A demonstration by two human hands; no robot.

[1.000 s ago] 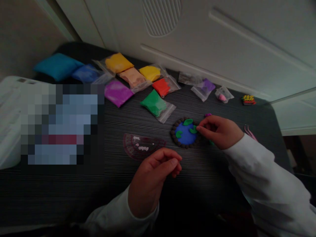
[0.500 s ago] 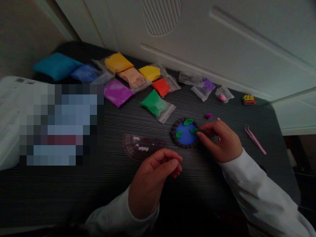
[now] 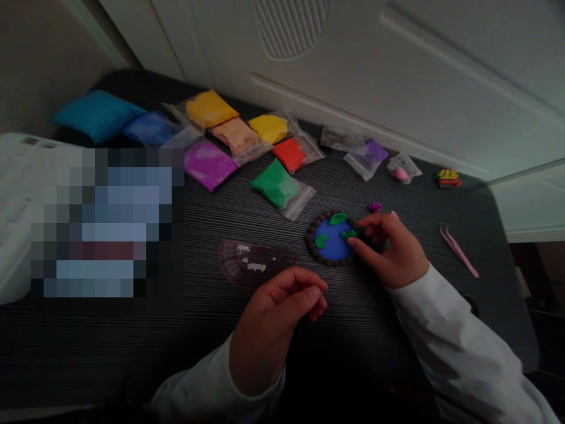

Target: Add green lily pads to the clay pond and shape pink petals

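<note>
A small round clay pond (image 3: 333, 250) lies on the dark table, with a blue middle and a rim of dark brown clay balls. On the blue sit a green clay leaf (image 3: 338, 219) at the top, a notched green leaf (image 3: 321, 241) at the left and another green leaf (image 3: 348, 234) at the right. My right hand (image 3: 392, 250) is at the pond's right edge, thumb tip against the right leaf and forefinger apart from the thumb. My left hand (image 3: 282, 318) hovers in front of the pond, fingers curled in and thumb against them, nothing visible in it.
A clear protractor (image 3: 229, 259) with pale clay bits lies left of the pond. Behind are bags of coloured clay, including a green bag (image 3: 276, 184). A purple clay bit (image 3: 375, 207), pink tweezers (image 3: 459, 250) and a small yellow-topped piece (image 3: 448, 178) are around the right side.
My right thumb and forefinger have parted a little at the right leaf, which stays on the blue. My left hand has barely moved. The view has shifted slightly.
</note>
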